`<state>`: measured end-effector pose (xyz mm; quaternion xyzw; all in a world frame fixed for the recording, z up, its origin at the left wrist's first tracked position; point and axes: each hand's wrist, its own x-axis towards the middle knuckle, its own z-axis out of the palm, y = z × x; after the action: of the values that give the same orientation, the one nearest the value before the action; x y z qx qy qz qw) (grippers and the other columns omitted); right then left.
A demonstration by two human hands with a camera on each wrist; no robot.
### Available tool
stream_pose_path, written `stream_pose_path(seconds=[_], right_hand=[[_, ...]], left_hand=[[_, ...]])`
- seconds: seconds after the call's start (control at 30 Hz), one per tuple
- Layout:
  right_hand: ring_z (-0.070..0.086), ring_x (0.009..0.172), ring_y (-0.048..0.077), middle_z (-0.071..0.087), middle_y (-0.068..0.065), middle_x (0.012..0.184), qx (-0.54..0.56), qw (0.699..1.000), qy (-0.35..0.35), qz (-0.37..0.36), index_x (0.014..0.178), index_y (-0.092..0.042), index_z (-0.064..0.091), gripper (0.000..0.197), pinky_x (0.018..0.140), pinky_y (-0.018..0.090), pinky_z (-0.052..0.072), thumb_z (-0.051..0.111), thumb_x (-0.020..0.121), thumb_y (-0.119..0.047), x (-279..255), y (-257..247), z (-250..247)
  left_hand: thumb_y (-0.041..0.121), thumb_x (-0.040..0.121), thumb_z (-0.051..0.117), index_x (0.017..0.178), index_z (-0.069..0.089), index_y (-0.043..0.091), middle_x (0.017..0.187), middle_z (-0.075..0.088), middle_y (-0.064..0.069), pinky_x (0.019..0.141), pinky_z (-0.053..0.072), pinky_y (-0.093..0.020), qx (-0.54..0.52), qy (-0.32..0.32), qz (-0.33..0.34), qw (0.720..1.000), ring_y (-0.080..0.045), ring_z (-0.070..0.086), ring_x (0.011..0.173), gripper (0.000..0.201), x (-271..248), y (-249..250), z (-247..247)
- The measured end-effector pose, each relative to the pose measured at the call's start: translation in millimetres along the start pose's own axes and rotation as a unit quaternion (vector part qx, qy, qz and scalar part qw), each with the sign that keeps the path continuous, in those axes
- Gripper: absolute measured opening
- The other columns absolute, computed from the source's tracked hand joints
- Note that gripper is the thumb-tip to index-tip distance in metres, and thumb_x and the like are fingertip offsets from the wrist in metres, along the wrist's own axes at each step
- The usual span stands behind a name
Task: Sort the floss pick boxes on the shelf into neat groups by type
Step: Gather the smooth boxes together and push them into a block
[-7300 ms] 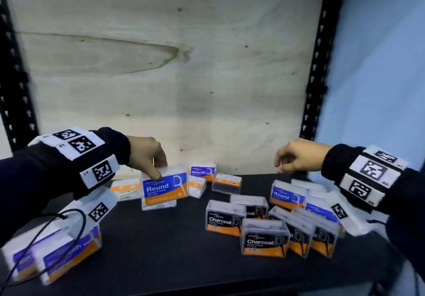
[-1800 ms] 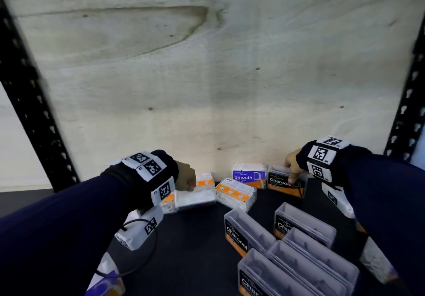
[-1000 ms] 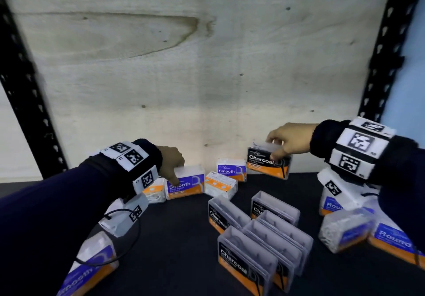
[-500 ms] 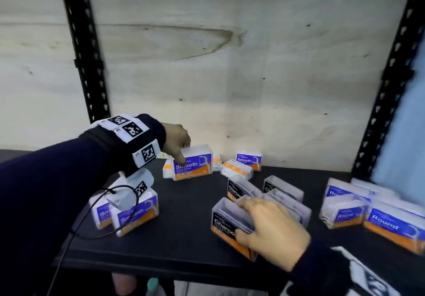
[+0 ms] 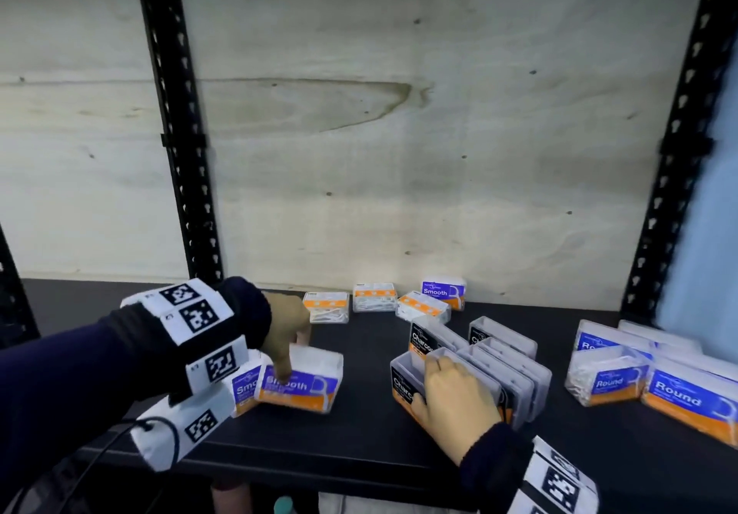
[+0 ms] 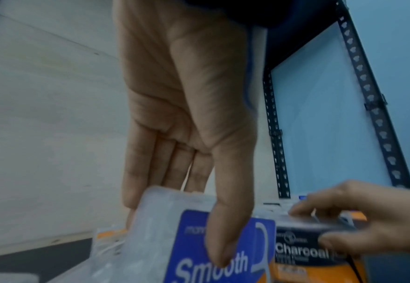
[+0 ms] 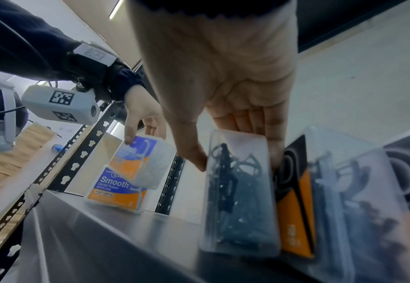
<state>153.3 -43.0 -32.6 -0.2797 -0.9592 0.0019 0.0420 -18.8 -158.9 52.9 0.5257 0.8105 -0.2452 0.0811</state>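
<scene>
Right hand [image 7: 223, 76] grips the near Charcoal box [image 7: 240, 193]; far left, left hand [image 7: 141, 116] holds a tilted Smooth box [image 7: 141, 162].

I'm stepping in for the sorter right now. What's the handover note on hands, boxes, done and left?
Left hand pinches a Smooth box, tilted beside another Smooth box at front left.
Right hand grips the front Charcoal box of the Charcoal row in the middle.
Done: Round boxes are grouped at right.
Left: set both held boxes down squarely; a Smooth box at the back wall and three small orange-topped boxes remain loose.
</scene>
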Motion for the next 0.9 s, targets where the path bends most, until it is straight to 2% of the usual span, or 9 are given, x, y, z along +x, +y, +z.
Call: stream_pose_path(seconds=[0.1, 0.2, 0.27, 0.33, 0.43, 0.5, 0.63, 0.73, 0.9], right_hand=[[0.031, 0.137, 0.023, 0.032, 0.01, 0.148, 0.003, 1.0, -0.013, -0.009, 0.147, -0.005, 0.019, 0.058, 0.112, 0.029, 0.029, 0.041, 0.096, -0.022, -0.9, -1.5, 0.8], [0.029, 0.139, 0.023, 0.03, 0.008, 0.15, 0.026, 0.998, -0.045, -0.033, 0.146, -0.007, 0.023, 0.061, 0.112, 0.031, 0.029, 0.046, 0.094, -0.029, -4.6, -0.5, -5.0], [0.046, 0.124, 0.022, 0.047, 0.009, 0.132, 0.06, 0.994, -0.075, -0.045, 0.122, -0.011, 0.045, 0.04, 0.093, 0.029, 0.043, 0.049, 0.091, -0.035, -6.7, 3.9, -18.4], [0.056, 0.089, 0.02, 0.056, 0.003, 0.095, 0.071, 0.992, -0.085, -0.056, 0.082, -0.014, 0.048, 0.023, 0.063, 0.025, 0.04, 0.05, 0.087, -0.037, -3.5, 13.0, -38.2], [0.05, 0.074, 0.024, 0.058, 0.01, 0.08, 0.039, 0.994, -0.075, -0.07, 0.076, -0.01, 0.053, 0.03, 0.056, 0.03, 0.036, 0.054, 0.086, -0.038, 15.5, 30.4, -76.0], [0.049, 0.077, 0.024, 0.065, 0.018, 0.093, 0.01, 0.995, -0.054, -0.083, 0.086, -0.009, 0.061, 0.029, 0.062, 0.031, 0.035, 0.056, 0.087, -0.038, 38.0, 43.6, -99.8], [0.059, 0.114, 0.021, 0.064, 0.006, 0.126, 0.013, 0.996, -0.047, -0.08, 0.127, -0.01, 0.058, 0.046, 0.094, 0.026, 0.043, 0.059, 0.088, -0.035, 92.9, 67.6, -128.9], [0.054, 0.12, 0.018, 0.06, 0.002, 0.131, 0.015, 0.996, -0.073, -0.043, 0.128, -0.013, 0.057, 0.048, 0.1, 0.025, 0.039, 0.063, 0.086, -0.033, 135.6, 86.6, -132.6], [0.053, 0.123, 0.02, 0.058, 0.004, 0.133, -0.041, 0.993, -0.106, 0.01, 0.129, -0.011, 0.057, 0.05, 0.102, 0.029, 0.041, 0.066, 0.084, -0.03, 197.4, 111.9, -121.7]], left_hand=[[0.033, 0.079, 0.071, 0.129, 0.055, 0.011, 0.131, 0.056, -0.008, 0.086, 0.04, -0.024, 0.002, -0.008, 0.004, 1.0, -0.023, 0.052, 0.119, 0.057, 0.1, 1.1, 8.9], [0.033, 0.079, 0.071, 0.132, 0.052, 0.011, 0.133, 0.053, -0.008, 0.096, 0.043, -0.031, 0.004, -0.023, -0.001, 1.0, -0.024, 0.05, 0.121, 0.061, 5.1, -0.8, 18.6], [0.032, 0.079, 0.071, 0.133, 0.05, 0.012, 0.135, 0.052, -0.008, 0.099, 0.043, -0.033, 0.009, -0.037, -0.005, 0.999, -0.025, 0.05, 0.122, 0.062, 9.3, -2.5, 23.5], [0.03, 0.079, 0.072, 0.133, 0.05, 0.012, 0.135, 0.052, -0.008, 0.1, 0.043, -0.034, 0.008, -0.049, -0.002, 0.999, -0.025, 0.051, 0.122, 0.061, 13.4, -3.7, 25.2], [0.032, 0.079, 0.072, 0.133, 0.05, 0.013, 0.134, 0.055, -0.007, 0.098, 0.043, -0.03, -0.013, -0.059, 0.003, 0.998, -0.024, 0.053, 0.122, 0.061, 16.3, -2.9, 17.0], [0.034, 0.081, 0.07, 0.133, 0.051, 0.012, 0.132, 0.059, -0.006, 0.092, 0.042, -0.023, -0.037, -0.038, 0.006, 0.999, -0.023, 0.056, 0.119, 0.06, 20.2, -6.0, 3.1], [0.031, 0.085, 0.066, 0.13, 0.055, 0.013, 0.128, 0.064, -0.004, 0.082, 0.038, -0.017, -0.042, 0.027, -0.007, 0.999, -0.021, 0.058, 0.118, 0.051, 36.5, -21.7, -37.3], [0.028, 0.086, 0.064, 0.13, 0.055, 0.012, 0.128, 0.064, -0.003, 0.095, 0.042, -0.023, -0.031, 0.026, -0.015, 0.999, -0.02, 0.057, 0.118, 0.047, 58.0, -37.1, -61.2], [0.03, 0.087, 0.063, 0.132, 0.053, 0.01, 0.134, 0.059, -0.007, 0.103, 0.041, -0.031, -0.012, -0.015, -0.041, 0.999, -0.024, 0.054, 0.123, 0.05, 111.0, -57.6, -73.9]])
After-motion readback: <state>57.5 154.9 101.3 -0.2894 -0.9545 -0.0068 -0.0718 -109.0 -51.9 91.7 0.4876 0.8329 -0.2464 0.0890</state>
